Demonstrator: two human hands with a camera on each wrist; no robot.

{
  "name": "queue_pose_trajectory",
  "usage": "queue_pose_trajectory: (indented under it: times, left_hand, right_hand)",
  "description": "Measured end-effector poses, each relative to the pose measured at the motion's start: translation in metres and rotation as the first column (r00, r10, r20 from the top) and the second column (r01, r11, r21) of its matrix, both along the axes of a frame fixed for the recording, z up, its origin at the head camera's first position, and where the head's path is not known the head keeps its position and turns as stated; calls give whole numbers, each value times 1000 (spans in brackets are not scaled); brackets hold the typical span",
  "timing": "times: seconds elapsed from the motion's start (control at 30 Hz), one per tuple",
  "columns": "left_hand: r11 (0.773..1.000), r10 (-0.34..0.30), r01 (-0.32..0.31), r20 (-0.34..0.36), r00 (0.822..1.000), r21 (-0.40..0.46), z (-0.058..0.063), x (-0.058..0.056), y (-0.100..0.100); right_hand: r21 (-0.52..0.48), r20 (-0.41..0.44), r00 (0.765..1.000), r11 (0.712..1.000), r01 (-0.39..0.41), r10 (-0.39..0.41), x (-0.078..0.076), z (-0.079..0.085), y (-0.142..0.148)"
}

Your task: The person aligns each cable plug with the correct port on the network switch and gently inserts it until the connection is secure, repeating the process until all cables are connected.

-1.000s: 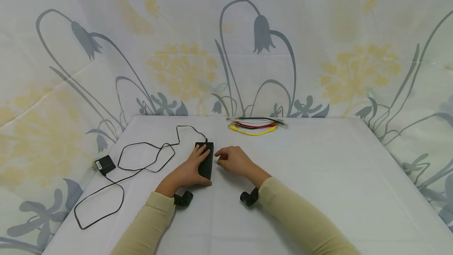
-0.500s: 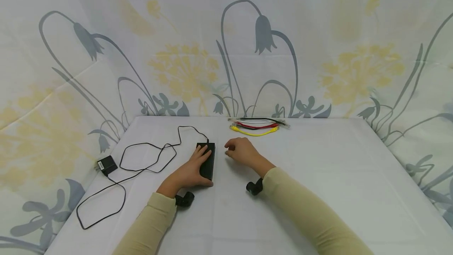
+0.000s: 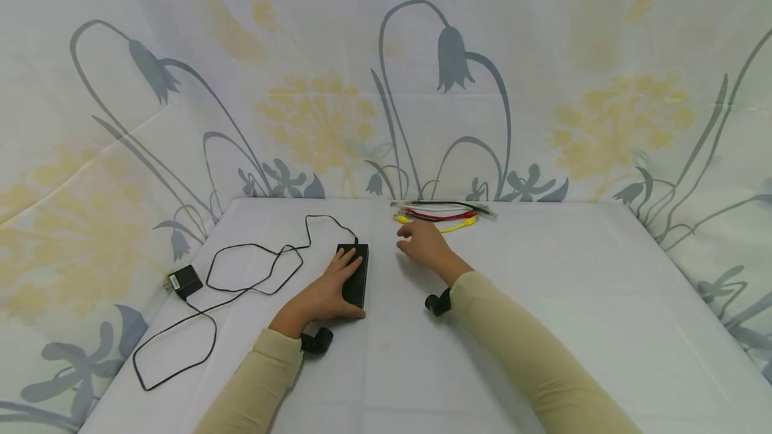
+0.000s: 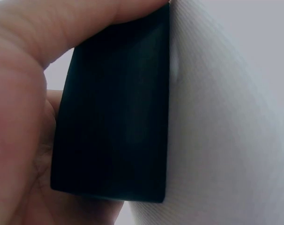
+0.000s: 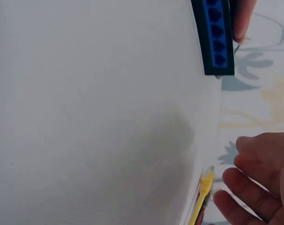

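My left hand [image 3: 326, 292] grips a black network switch [image 3: 357, 285] on the white table, thumb at its near end and fingers spread over its far part. The left wrist view shows the switch's dark, smooth casing [image 4: 114, 112] between thumb and fingers. Blue Ethernet ports [image 5: 217, 37] line the side that faces right, visible in the right wrist view. My right hand [image 3: 425, 245] holds nothing, its fingers loosely bent, above the table in front of the bundle of network cables. It partly covers the yellow cable [image 3: 461, 226]; red [image 3: 446, 217] and black cables [image 3: 443, 202] lie behind.
A black power adapter [image 3: 184, 282] lies at the table's left edge. Its thin cord [image 3: 244, 288] loops across the left side and plugs into the switch's far end. A flower-patterned curtain [image 3: 326, 52] hangs behind the table.
My right hand has moved away from the switch, rightward and farther back, to the cables. My left hand stays on the switch. The view has shifted slightly.
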State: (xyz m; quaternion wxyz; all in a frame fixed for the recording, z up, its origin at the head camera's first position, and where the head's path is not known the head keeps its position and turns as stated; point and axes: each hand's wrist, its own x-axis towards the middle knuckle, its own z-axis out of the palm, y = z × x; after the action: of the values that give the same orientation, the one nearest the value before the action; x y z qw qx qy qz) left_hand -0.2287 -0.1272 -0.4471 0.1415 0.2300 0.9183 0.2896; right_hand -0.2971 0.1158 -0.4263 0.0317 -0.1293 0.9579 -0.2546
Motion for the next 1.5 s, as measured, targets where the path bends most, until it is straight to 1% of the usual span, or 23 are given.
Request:
queue_pose_trajectory:
  times: [0.17,0.37,0.5,0.77,0.9,1.03,1.27,1.37,1.5]
  left_hand:
    - [1000,-2,2,-12,1000,-2,0,1,0]
    - [1000,-5,5,-16,1000,-7,0,1,0]
    - [1000,-6,6,-17,1000,-8,1,1,0]
    - [1000,-1,1,-12,1000,-3,1,2,0]
    - [1000,-2,2,-15,1000,-2,1,1,0]
    - [1000,-7,7,-14,1000,-3,1,1,0]
    - [1000,-8,8,-10,1000,-8,3,1,1]
    - [1000,-11,11,-12,1000,-13,3,1,1]
    - [1000,-14,14,-11,1000,-14,2,1,0]
  right_hand:
    - [42,-14,999,999,32,-31,-9,2,4]
    - [40,0,998,997,64,-64,-18,-1,8]
    - [32,0,997,997,76,-76,-23,-5,11]
    - [8,50,989,991,136,-137,-31,-15,13]
    - [22,40,990,991,133,-133,-35,-20,17]
    - [57,23,992,991,122,-123,-37,-22,18]
    - [126,-7,990,983,137,-137,-36,-22,19]
    - [147,0,990,980,137,-139,-35,-22,18]
    - [142,19,991,981,129,-133,-34,-24,16]
